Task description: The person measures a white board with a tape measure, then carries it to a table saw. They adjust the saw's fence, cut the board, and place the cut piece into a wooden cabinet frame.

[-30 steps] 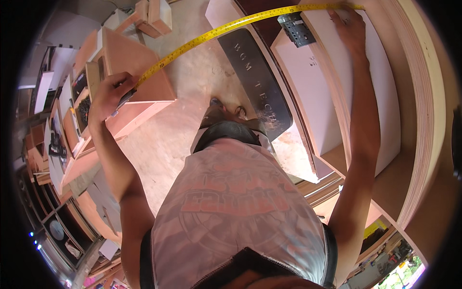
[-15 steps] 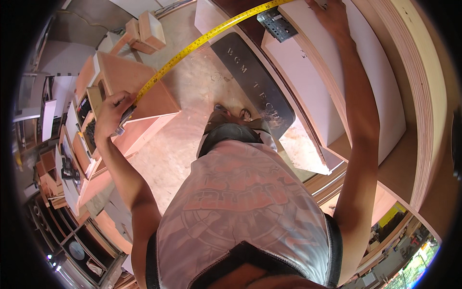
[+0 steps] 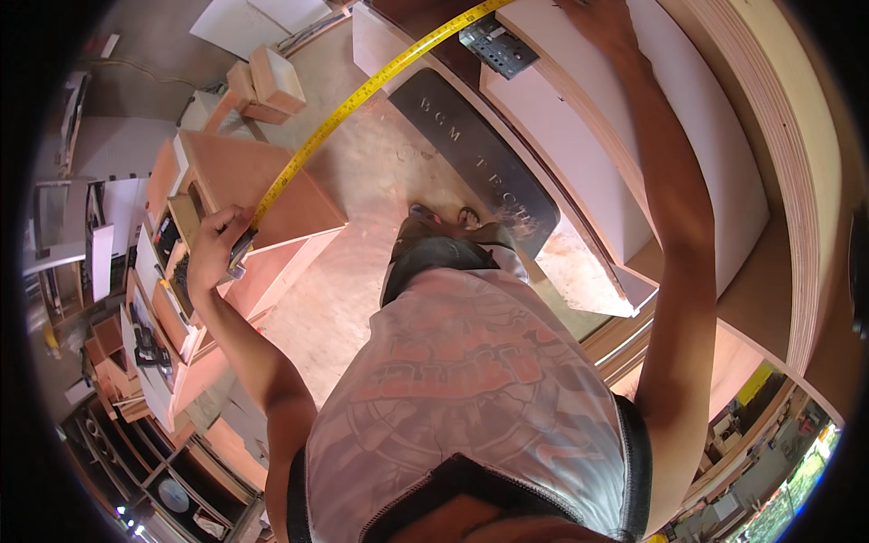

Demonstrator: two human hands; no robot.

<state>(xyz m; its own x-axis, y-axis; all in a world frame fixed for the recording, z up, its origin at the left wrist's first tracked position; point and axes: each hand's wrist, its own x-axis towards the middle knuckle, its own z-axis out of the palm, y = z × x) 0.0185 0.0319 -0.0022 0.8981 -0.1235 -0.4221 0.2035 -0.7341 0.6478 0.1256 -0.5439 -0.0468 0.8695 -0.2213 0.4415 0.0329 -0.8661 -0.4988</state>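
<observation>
Yellow tape point(image 3: 362, 93) stretches above the floor point(image 3: 362, 185) from its case point(image 3: 243, 246), gripped in the left hand point(image 3: 214, 251), toward the right hand point(image 3: 605, 27) over a white panel point(image 3: 715, 172), that grip unclear; held taut, it should read truer.

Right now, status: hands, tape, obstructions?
Left hand grips tape case; right hand at view's top edge, hold unclear. Yellow blade drawn out. Dark metal piece beside blade.

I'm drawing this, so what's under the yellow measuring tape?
Below the yellow measuring tape, seen from above, are a brown wooden panel near the left hand and pale floor. The tape hides the strip directly beneath it, so I can't tell what's there.
</observation>
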